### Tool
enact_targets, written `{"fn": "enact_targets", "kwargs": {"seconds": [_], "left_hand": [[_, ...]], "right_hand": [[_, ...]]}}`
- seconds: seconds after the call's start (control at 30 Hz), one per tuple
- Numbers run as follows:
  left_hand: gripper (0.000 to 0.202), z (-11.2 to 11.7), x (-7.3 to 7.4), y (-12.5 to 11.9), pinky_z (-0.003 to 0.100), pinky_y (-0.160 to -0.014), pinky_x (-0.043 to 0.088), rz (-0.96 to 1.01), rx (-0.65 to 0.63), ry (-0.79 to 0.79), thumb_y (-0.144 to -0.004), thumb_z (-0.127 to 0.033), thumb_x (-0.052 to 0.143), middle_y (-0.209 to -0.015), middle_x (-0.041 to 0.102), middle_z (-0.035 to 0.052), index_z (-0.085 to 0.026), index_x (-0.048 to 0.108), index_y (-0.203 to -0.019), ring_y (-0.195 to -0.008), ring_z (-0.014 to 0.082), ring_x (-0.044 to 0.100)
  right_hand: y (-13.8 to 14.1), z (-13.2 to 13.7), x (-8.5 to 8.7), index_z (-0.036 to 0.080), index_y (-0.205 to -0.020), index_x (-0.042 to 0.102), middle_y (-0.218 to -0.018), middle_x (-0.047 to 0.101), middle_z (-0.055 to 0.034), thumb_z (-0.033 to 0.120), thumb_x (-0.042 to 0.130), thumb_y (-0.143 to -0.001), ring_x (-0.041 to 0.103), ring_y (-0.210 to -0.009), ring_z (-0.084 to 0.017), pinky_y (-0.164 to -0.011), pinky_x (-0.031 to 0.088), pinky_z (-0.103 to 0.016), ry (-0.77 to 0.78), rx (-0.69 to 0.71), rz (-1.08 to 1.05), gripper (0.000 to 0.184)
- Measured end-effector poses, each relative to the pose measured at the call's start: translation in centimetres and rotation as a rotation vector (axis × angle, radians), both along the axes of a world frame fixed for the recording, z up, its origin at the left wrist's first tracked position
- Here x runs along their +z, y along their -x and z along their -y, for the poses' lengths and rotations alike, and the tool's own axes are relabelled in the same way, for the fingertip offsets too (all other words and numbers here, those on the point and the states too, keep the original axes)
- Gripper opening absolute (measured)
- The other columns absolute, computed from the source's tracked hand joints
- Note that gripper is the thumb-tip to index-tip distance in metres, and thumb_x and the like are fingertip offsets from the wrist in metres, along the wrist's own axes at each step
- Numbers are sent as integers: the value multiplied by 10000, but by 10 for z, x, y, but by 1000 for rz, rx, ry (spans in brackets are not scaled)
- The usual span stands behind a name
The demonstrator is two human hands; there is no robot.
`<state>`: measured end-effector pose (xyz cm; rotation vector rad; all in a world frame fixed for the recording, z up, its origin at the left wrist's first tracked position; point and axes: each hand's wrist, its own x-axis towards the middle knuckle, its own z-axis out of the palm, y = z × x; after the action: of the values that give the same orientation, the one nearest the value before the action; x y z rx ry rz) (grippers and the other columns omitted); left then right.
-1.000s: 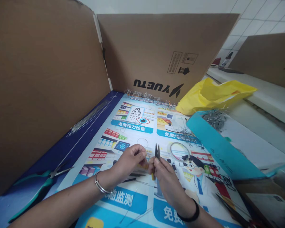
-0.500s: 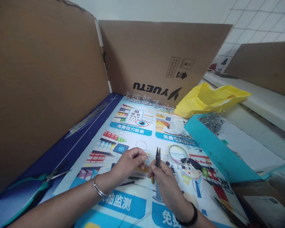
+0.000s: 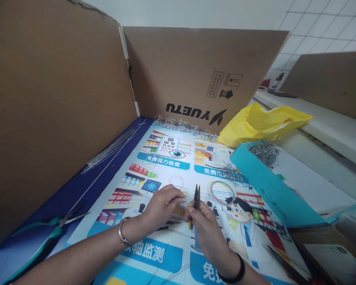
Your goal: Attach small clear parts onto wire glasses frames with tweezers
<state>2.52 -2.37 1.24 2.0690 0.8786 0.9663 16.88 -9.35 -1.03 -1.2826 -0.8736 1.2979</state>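
My right hand (image 3: 204,219) is wrapped round a pair of pliers (image 3: 197,198), whose dark pointed jaws stick up, slightly apart; a bit of yellow handle shows below. Just left of it, my left hand (image 3: 163,208) is closed in a pinch, thumb against forefinger. What it pinches is too fine to make out. A thin wire loop (image 3: 176,181) lies on the printed poster sheet (image 3: 184,178) beyond the left hand. Past the right hand is a coil of pale wire (image 3: 222,192).
Green-handled pliers (image 3: 57,226) lie at left, with straight wires (image 3: 109,148) beyond. Wire scraps line the cardboard wall (image 3: 201,71). At right stand a turquoise box (image 3: 264,190) with tangled wire and a yellow bag (image 3: 261,122). Dark rings (image 3: 273,225) and a pointed tool (image 3: 284,261) lie near right.
My left hand has turned slightly, its fingers now bent further over towards the right hand. The right hand and pliers stay almost where they were.
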Motion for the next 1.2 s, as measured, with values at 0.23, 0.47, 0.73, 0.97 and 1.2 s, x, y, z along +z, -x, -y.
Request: {"fn": "enact_targets", "kwargs": {"seconds": [0.23,0.47,0.73,0.97,1.2], "left_hand": [[152,6,5,-5,226,-668,415,20,48,-11,-782,-41,506,-715,580,10,-157,585,-722,-710,125,544],[83,9,5,-15,243,-578,437,174,116,483,-761,-165,556,-628,561,-15,-165,549,-679,-580,123,544],[186,11,3,-12,237,-552,429,441,8,977,-734,-287,644,-571,600,7,-142,532,-705,-512,106,532],[187,12,6,-14,237,-572,407,436,25,915,-762,-291,612,-571,580,3,-135,545,-682,-532,105,512],[182,9,11,-11,233,-587,401,363,38,806,-790,-317,571,-619,579,-18,-161,516,-711,-575,109,510]], "right_hand": [[3,0,1,201,-760,521,-608,493,39,271,544,-798,397,-595,-113,-558,315,-236,-12,-11,-2,83],[4,1,-2,199,-726,523,-615,502,34,280,549,-803,420,-616,-113,-583,328,-237,-24,-21,-11,115],[4,1,-5,202,-748,532,-619,521,31,272,545,-808,423,-594,-113,-558,325,-238,-35,-15,-40,93],[6,0,-3,197,-746,534,-623,526,25,279,546,-809,431,-604,-116,-557,332,-235,-45,-17,-43,104],[2,-1,2,186,-747,536,-623,523,14,372,560,-823,455,-607,-123,-549,335,-239,-31,6,-46,203]]}}
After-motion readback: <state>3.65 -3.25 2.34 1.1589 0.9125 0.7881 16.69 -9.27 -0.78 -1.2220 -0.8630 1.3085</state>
